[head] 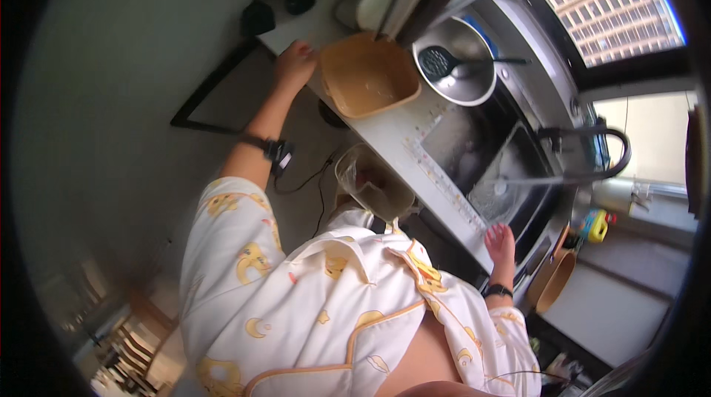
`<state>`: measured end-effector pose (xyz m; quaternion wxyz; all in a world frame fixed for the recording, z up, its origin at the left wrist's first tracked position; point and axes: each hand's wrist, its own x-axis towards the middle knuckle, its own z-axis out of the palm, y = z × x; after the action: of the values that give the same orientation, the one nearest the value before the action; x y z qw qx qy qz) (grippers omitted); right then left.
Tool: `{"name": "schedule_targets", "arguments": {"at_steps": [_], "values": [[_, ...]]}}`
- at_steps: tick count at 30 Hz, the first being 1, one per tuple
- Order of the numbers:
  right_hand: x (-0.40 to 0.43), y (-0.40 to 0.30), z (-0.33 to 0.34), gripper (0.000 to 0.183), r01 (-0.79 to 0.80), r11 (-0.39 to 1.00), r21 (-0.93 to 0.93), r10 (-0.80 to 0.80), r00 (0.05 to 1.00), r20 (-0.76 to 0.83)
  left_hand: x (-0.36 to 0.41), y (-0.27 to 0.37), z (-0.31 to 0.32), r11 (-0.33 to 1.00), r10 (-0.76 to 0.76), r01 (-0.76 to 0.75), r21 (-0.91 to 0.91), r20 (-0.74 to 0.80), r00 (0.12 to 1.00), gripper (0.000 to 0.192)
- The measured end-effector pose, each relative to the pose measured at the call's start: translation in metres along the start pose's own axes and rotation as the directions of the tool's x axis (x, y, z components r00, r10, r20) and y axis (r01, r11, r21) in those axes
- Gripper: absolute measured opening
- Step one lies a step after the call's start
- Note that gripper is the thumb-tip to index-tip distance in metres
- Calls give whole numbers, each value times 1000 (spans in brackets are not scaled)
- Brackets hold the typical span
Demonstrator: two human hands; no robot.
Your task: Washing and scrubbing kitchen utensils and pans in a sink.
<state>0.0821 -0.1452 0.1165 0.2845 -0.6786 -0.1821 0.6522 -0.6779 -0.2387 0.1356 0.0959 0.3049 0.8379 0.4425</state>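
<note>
My left hand (297, 63) is at the near left corner of the counter, beside a tan plastic basin (369, 75); its fingers look curled, and whether it touches the basin is unclear. The basin looks wet inside. My right hand (499, 238) rests by the counter's front edge near the sink, its fingers apart and nothing in it. Water runs from the black faucet (602, 133) into the dark sink (511, 186). Behind the basin stands a steel bowl (466, 86) with a black slotted turner (439, 62) lying across it.
Below the counter's edge (389, 147) stands a bin with a plastic liner (377, 186). Black utensils (258, 18) hang at the upper left. A yellow bottle (597, 226) and a second tan basin (555, 280) are on the right. A window frame (627, 66) borders the sink.
</note>
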Motion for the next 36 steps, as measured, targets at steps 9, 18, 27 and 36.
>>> {"name": "schedule_targets", "arguments": {"at_steps": [9,18,27,36], "values": [[37,-23,-3,26,113,950,292,-114,993,-13,-145,86,-2,983,153,-138,-123,126,980,16],[44,-66,11,26,183,969,168,-200,976,86,-138,217,154,823,567,-498,-273,339,751,17],[-11,-51,-67,29,184,976,115,-201,967,157,-33,241,341,869,41,-270,414,484,874,70],[12,-41,-126,27,99,984,150,-117,986,115,-28,273,337,668,534,-602,437,282,797,22]]}}
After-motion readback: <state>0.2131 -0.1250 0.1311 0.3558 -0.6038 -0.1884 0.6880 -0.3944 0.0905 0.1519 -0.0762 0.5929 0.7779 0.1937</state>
